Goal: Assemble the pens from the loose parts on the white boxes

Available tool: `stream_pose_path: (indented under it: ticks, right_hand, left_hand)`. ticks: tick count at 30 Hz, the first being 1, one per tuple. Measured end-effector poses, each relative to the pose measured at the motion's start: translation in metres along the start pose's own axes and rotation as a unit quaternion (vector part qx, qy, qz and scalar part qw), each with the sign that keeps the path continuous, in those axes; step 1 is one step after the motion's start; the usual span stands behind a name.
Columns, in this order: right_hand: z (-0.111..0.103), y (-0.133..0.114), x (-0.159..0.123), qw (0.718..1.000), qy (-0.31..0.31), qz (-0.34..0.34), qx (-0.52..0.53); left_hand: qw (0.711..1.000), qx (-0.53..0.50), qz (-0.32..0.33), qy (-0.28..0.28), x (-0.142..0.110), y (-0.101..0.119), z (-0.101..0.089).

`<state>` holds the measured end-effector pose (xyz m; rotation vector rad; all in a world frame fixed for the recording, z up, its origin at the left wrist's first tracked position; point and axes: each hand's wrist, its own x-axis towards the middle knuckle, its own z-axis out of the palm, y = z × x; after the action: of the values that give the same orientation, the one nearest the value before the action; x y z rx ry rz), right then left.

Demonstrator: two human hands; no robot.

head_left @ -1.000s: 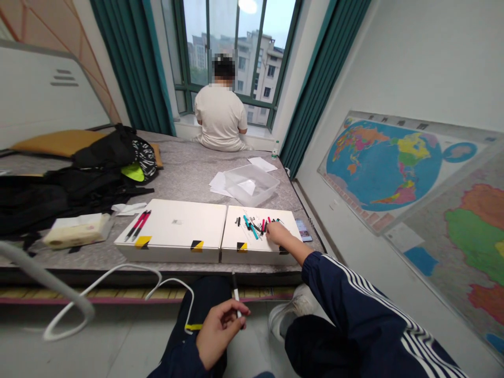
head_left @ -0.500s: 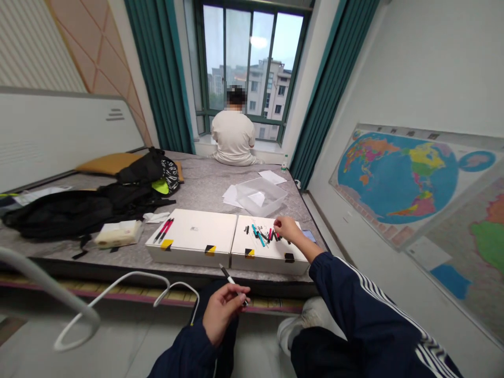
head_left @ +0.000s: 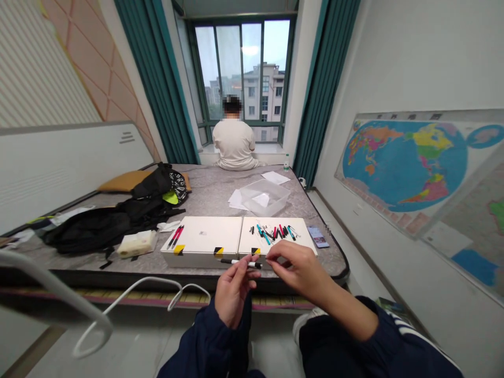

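Observation:
Between the thumb and fingers of my left hand (head_left: 235, 290) is a black and white pen (head_left: 241, 263), lying nearly level in front of the boxes. My right hand (head_left: 295, 265) is just right of the pen's end, thumb and fingertips pinched together; whatever small thing they hold is too small to make out. Behind the hands, pen parts (head_left: 275, 232) in black, red and blue are scattered on the lid of the right white box (head_left: 252, 222). Two red and black pens (head_left: 175, 237) lie side by side on the left white box (head_left: 212, 236).
A clear plastic bin (head_left: 271, 195) and papers (head_left: 275, 177) lie behind the boxes. A phone (head_left: 318, 237) is at the right, a tissue pack (head_left: 137, 243) and black backpack (head_left: 94, 226) at the left. A white cable (head_left: 137, 281) loops in front. A person (head_left: 233, 142) sits by the window.
My right hand has come back from the pen parts on the right box to beside the pen. My left hand has risen slightly, and the pen has turned from slanted to nearly level.

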<state>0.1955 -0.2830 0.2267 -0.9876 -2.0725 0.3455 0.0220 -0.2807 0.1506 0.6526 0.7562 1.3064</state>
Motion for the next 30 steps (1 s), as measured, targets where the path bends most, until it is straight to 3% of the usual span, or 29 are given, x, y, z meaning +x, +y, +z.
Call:
stream_pose_path:
  ticks: [10,19,24,30]
  right_hand:
    - [0.010,-0.007,0.000,0.996,-0.065,-0.065,0.016]
    - [0.016,-0.005,-0.004,0.994,-0.099,-0.048,-0.012]
    - [0.017,-0.009,-0.005,0.995,-0.095,-0.035,-0.003]
    - [0.018,-0.022,-0.002,0.994,-0.077,0.033,0.069]
  left_hand:
    - [0.998,-0.031,0.037,0.037,-0.015,0.003,-0.004]
    - [0.999,0.025,0.042,0.018,-0.018,-0.002,-0.008]
    - [0.987,0.118,0.106,-0.015,-0.021,-0.003,-0.018]
    - [0.968,0.194,0.162,-0.001,-0.027,0.011,-0.022]
